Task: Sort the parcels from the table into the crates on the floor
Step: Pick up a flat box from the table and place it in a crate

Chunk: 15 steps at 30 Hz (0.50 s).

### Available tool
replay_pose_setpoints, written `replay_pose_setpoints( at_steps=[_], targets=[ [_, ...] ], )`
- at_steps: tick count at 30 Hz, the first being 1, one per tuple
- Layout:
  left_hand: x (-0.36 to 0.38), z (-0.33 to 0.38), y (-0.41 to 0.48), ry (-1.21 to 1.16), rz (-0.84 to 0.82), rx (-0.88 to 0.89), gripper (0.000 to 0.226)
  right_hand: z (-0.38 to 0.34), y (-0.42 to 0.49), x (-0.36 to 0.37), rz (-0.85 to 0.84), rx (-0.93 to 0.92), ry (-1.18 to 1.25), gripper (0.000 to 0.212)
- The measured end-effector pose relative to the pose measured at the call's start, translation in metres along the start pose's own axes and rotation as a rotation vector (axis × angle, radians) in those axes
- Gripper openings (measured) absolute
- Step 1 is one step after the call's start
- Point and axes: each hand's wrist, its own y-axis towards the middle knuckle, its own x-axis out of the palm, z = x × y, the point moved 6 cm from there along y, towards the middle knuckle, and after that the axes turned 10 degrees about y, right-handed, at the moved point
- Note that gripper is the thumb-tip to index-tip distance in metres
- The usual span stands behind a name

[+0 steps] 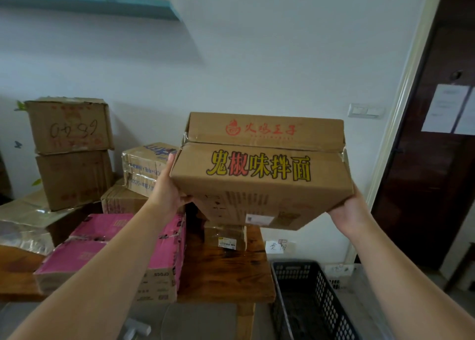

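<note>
Both your left hand (167,194) and right hand (353,209) grasp the printed brown cardboard box (259,175) over the dark wooden table (226,272), white wall (257,56) beyond.

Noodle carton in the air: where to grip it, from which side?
Grip the noodle carton by its two short ends, one hand from each side, fingers under the bottom edge, as the left hand and right hand do. It is wide and shallow, too broad for one hand, and its top flaps gape at the seam, so lifting from above looks unwise.
</note>
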Motion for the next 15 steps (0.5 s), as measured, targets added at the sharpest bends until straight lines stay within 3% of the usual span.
replay_pose_setpoints(
  at_steps=[3,5,11,15],
  targets=[
    [0.001,-0.001,0.000,0.102,0.019,0.020,0.042,-0.001,0.001,0.001,0.044,-0.020,-0.039,0.035],
    [0.001,0.000,0.002,0.191,0.079,0.012,0.058,-0.001,0.001,0.005,0.039,-0.047,-0.065,0.038],
    [0.004,-0.005,0.007,0.140,0.127,-0.205,0.092,0.004,-0.003,0.015,-0.012,-0.070,-0.152,0.047],
    [-0.002,-0.003,0.003,0.204,0.046,-0.052,0.079,0.010,-0.001,0.013,-0.118,-0.077,-0.176,0.045]
  ],
)
